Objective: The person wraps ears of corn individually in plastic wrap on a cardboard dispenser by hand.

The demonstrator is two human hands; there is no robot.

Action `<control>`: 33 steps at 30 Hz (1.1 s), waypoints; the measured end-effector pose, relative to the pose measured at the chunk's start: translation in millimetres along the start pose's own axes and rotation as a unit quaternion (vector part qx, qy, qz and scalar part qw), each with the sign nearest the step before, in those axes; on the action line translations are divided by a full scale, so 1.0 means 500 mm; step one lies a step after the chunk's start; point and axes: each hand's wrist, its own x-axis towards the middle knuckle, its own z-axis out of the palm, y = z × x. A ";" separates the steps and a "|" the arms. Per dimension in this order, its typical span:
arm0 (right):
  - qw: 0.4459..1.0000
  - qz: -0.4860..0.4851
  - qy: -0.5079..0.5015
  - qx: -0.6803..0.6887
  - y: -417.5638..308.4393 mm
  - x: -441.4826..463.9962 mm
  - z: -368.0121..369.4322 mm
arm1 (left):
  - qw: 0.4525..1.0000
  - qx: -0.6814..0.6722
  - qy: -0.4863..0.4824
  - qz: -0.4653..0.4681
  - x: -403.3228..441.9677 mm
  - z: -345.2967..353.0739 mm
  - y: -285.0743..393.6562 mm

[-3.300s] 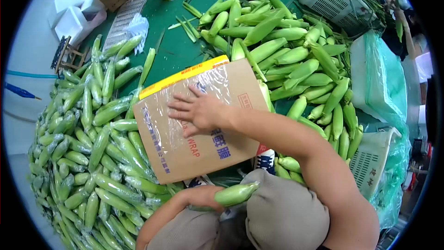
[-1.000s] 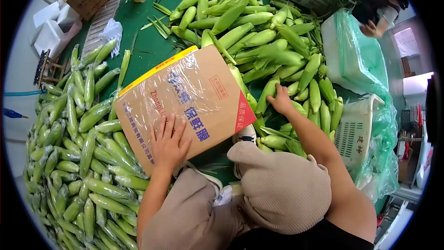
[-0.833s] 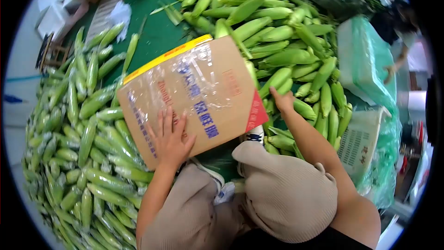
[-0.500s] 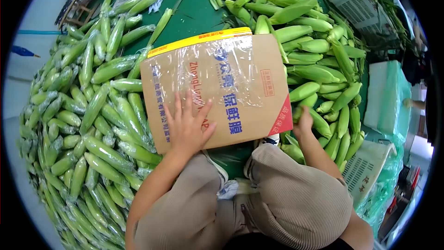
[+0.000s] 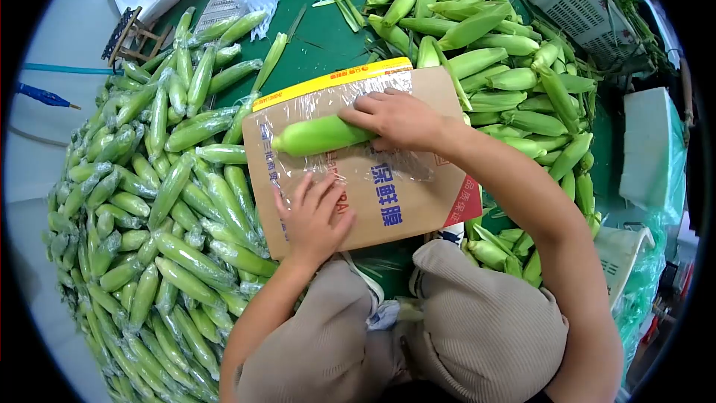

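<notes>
A cardboard box (image 5: pixel 335 224) with printed lettering lies across my knees, a yellow carton edge along its far side. Clear plastic film (image 5: pixel 321 101) is spread on its top. One green corn ear (image 5: pixel 317 136) rests on the film, its pale end pointing left. My right hand (image 5: pixel 395 121) has its fingers closed round the ear's right end. My left hand (image 5: pixel 312 216) lies open on the box just below the ear, fingers spread and holding nothing.
Film-wrapped corn (image 5: pixel 179 254) is heaped on the left. Unwrapped corn (image 5: pixel 514 89) is piled at the right. Beyond stand a crate of leaves (image 5: pixel 574 7), a white box (image 5: pixel 647 149) with green plastic, and a small wooden stool (image 5: pixel 134 41). Another crate (image 5: pixel 619 254) is at the right.
My right hand has come from the right-hand pile to the box top with an ear of corn. My left hand remains on the box, and the view has shifted slightly.
</notes>
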 end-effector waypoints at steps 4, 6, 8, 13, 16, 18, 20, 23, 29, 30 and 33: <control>1.000 0.027 -0.011 -0.005 0.000 0.022 0.014 | 0.991 0.014 0.132 0.031 0.063 -0.044 -0.063; 0.999 0.043 -0.005 0.004 -0.009 0.016 0.015 | 0.993 -0.017 0.115 0.034 0.179 -0.087 -0.043; 0.997 0.048 0.037 0.050 -0.002 -0.001 0.014 | 1.000 -0.004 -0.018 0.022 0.232 -0.082 -0.041; 0.987 0.137 -0.001 0.083 0.000 -0.187 -0.051 | 0.998 0.011 -0.064 0.026 0.267 -0.050 -0.061; 0.995 0.087 -0.042 0.020 -0.025 -0.207 -0.024 | 0.997 0.019 -0.061 0.034 0.257 -0.044 -0.055; 0.999 0.049 -0.008 0.011 -0.012 -0.204 -0.003 | 0.998 0.027 -0.055 0.035 0.253 -0.047 -0.054; 1.000 0.021 0.007 -0.011 0.011 -0.209 0.026 | 0.997 0.027 -0.062 0.040 0.247 -0.050 -0.051; 0.926 0.122 0.278 0.227 -0.033 -0.234 0.047 | 0.996 0.006 -0.078 0.052 0.236 -0.058 -0.057; 0.966 0.101 0.227 0.070 -0.066 -0.079 0.057 | 0.993 0.000 -0.106 0.046 0.227 -0.069 -0.031; 0.978 0.109 0.176 0.017 -0.075 -0.057 0.064 | 0.992 -0.013 -0.112 0.050 0.231 -0.068 -0.034; 0.983 0.107 0.127 -0.081 -0.070 -0.013 0.060 | 0.990 -0.125 0.047 0.035 0.195 -0.038 -0.095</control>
